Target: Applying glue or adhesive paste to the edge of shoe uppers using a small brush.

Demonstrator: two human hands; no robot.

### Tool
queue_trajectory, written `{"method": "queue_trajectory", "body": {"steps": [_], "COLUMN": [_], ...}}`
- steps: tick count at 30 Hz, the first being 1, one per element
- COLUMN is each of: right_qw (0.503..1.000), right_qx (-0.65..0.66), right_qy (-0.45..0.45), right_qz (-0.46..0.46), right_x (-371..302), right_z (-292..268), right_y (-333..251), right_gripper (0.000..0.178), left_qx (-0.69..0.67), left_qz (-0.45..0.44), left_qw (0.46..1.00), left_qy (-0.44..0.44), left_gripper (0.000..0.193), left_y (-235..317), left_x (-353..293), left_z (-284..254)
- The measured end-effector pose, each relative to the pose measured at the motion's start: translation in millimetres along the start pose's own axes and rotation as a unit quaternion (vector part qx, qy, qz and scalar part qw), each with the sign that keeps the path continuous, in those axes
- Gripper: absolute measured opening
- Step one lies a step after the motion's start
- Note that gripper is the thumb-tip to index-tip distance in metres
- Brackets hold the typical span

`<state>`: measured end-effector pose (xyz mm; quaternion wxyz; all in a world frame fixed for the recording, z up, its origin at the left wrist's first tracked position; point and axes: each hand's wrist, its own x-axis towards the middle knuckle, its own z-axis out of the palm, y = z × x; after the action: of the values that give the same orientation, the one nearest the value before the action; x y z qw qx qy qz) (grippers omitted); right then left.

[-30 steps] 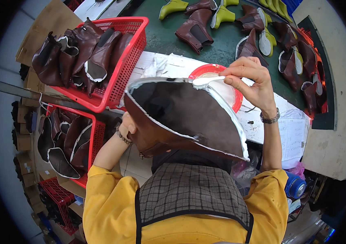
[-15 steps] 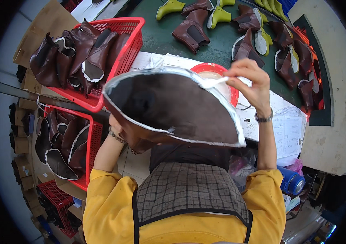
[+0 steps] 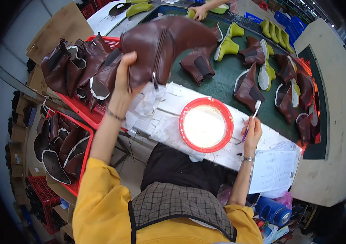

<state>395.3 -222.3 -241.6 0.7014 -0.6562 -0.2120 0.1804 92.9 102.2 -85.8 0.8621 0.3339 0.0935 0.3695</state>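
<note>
My left hand [image 3: 125, 79] is closed on a brown leather boot upper [image 3: 148, 46] with a zipper down its side. It is held up above the left end of the white bench top, toe pointing to the right. Between the fingers of my right hand [image 3: 254, 133] is a toothbrush [image 3: 257, 106], its white head upward and its purple handle below. Left of that hand stands a red bowl [image 3: 184, 140] of white paste-like liquid. Just beyond the brush, a brown upper [image 3: 247, 87] with a white-coated edge lies on the green surface.
Two red baskets [image 3: 84, 106] of brown uppers stand at the left. More uppers and yellow-green soles [image 3: 226, 49] lie on the green conveyor [image 3: 177, 95]. A co-worker's hand [image 3: 199, 12] touches a sole at the far side. Papers [image 3: 272, 171] lie right of the bowl.
The upper has moved from over my lap away to the far left and turned, so its zipper side shows. My right hand has drawn back from its white edge, lower and beside the bowl.
</note>
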Motion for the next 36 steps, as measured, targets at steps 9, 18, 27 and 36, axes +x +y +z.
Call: {"method": "queue_trajectory", "body": {"steps": [9, 18, 27, 36], "right_qw": [0.996, 0.989, 0.984, 0.979], "right_qx": [-0.065, -0.115, -0.135, -0.184], "right_qy": [0.065, 0.075, 0.109, 0.090], "right_qz": [0.014, 0.053, 0.030, -0.017], "right_x": [-6.4, -12.6, -9.0, -6.6], "right_z": [6.0, 11.9, 18.7, 11.4], "right_y": [30.2, 27.0, 29.1, 29.5], "right_gripper": [0.017, 0.017, 0.028, 0.031], "left_qx": [0.510, 0.852, 0.832, 0.650], "left_qz": [0.001, 0.088, 0.166, 0.404], "left_qw": [0.856, 0.517, 0.529, 0.619], "left_qy": [0.085, 0.013, 0.011, 0.173], "left_gripper": [0.048, 0.071, 0.032, 0.022], "left_y": [97.2, 54.0, 49.8, 86.6], "left_x": [199.6, 344.7, 289.7, -34.6], "left_z": [-51.3, -174.4, -100.4, 13.5]}}
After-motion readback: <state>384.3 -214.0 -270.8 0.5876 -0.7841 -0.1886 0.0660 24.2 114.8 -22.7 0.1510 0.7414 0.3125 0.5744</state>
